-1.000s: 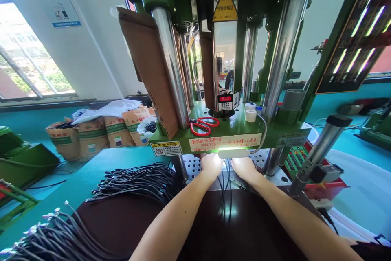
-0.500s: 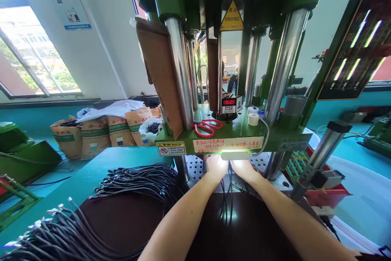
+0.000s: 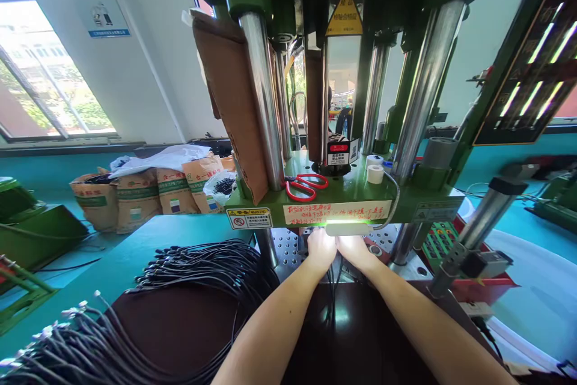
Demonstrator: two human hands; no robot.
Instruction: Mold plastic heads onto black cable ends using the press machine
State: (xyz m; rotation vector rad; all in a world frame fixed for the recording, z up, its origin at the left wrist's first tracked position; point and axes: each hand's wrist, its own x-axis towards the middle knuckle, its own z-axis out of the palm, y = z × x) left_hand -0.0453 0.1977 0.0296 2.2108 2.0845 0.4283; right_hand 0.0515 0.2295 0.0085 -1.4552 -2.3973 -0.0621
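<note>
Both arms reach under the front plate of a green press (image 3: 406, 202). My left hand (image 3: 321, 248) and my right hand (image 3: 354, 250) are side by side beneath a bright lamp (image 3: 347, 229), over the perforated metal bed (image 3: 288, 247). Glare and the lamp hide the fingers of both, so what they hold cannot be made out. Black cables (image 3: 332, 298) hang down from between the hands over the dark table edge. Red-handled scissors (image 3: 306, 187) and a white tape roll (image 3: 374, 174) lie on the plate above.
Two bundles of black cables, one behind (image 3: 202, 265) and one nearer (image 3: 90, 349), lie on the left of the table. Cardboard (image 3: 232, 103) leans on the left steel column. A grey post (image 3: 478, 232) and a red bin (image 3: 487, 292) stand at the right.
My two hands have drawn closer together, my left one shifting slightly right and my right one slightly left. The hanging cables have moved left and bunched together. The view has shifted slightly.
</note>
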